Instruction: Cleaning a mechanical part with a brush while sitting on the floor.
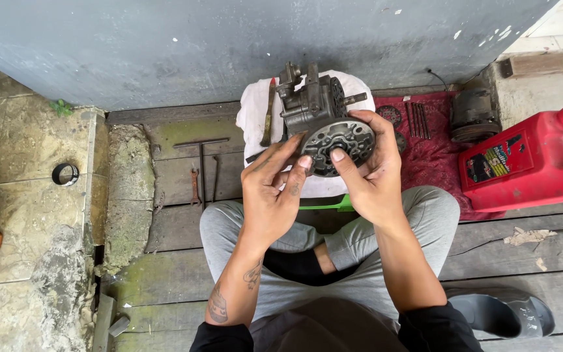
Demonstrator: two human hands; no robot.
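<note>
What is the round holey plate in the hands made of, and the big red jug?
The round grey plate with holes, held by the left hand and right hand, looks like cast metal: dull silver-grey, grimy, with crisp cut-out holes. The big red jug looks like plastic: smooth, evenly coloured, slightly glossy, with moulded rounded corners.

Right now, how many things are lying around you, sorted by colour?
Red: 2, the jug and the cloth.
White: 1, the cloth under the compressor body.
Metal grey: 4, the compressor body, the round plate in both hands, the T-handle wrench, the small spanner.
Black: 1, the ring.
Total: 8.
</note>
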